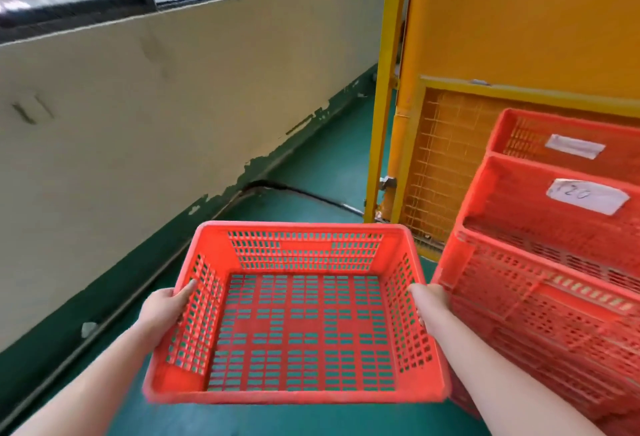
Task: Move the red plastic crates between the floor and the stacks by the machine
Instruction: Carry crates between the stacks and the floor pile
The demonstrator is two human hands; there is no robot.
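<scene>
An empty red plastic crate (298,318) with perforated walls and floor hangs in front of me, above the green floor. My left hand (166,311) grips its left rim, thumb over the edge. My right hand (429,304) holds the right rim; its fingers are hidden behind the wall. To the right stand stacks of red crates (554,283), the top ones carrying white paper labels (587,196).
A yellow machine guard with mesh panel (446,165) and yellow posts (379,124) rises behind the stacks. A cream wall (156,131) with windows runs along the left. A dark cable (311,195) lies on the green floor (322,155) of the narrow aisle.
</scene>
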